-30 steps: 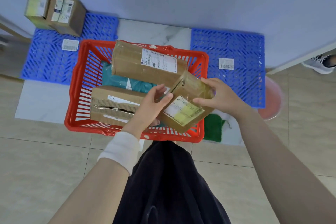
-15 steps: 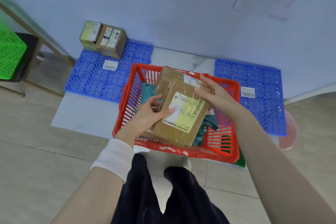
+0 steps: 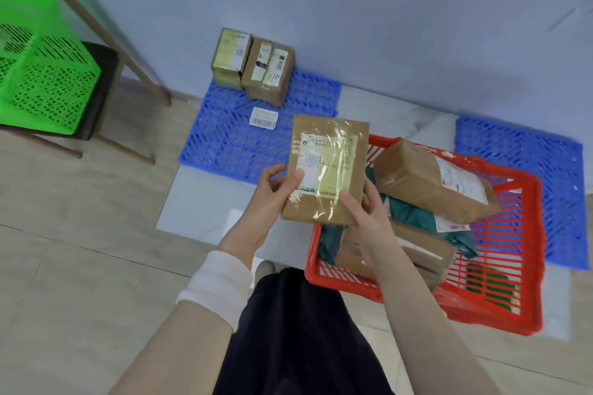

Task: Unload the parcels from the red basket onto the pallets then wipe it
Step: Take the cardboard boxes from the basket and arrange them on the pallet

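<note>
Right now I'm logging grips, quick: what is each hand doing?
Left hand: closed on the taped brown cardboard parcel, at its lower left edge.
Right hand: closed on the same parcel's lower right corner.

Blue wall [image 3: 417,26], beige tiled floor [image 3: 80,250]

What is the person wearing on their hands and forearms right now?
Both hands are bare: no gloves, rings or watch visible. The left hand has a white cloth band around the forearm just above the wrist. The right hand and its forearm are uncovered.
</note>
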